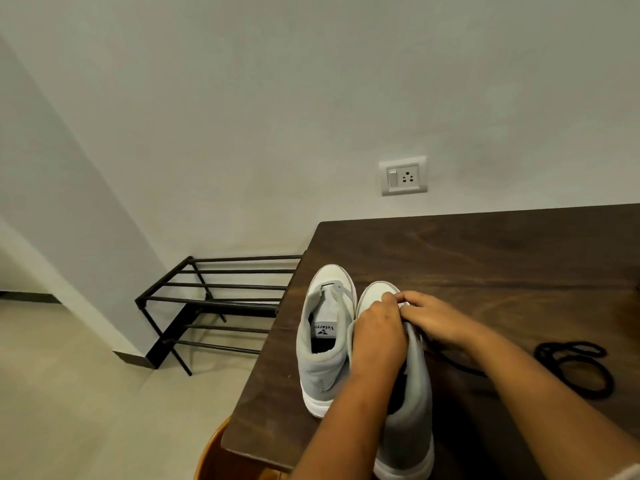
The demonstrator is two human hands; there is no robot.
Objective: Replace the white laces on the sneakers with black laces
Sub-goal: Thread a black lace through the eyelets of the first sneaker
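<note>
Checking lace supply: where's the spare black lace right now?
In the head view the coiled black lace lies on the dark wooden table, at the right, apart from the right sneaker that both hands are working on.

Bare dark table [485,258] open behind and right of the sneakers [325,341], coiled black lace [575,370] lying at right, wall socket [403,176] beyond, shoe rack [214,306] off the left edge

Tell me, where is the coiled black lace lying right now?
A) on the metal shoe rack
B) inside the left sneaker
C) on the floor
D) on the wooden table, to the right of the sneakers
D: the coiled black lace rests on the dark wooden table, to the right of the right sneaker that both hands work on.
</note>
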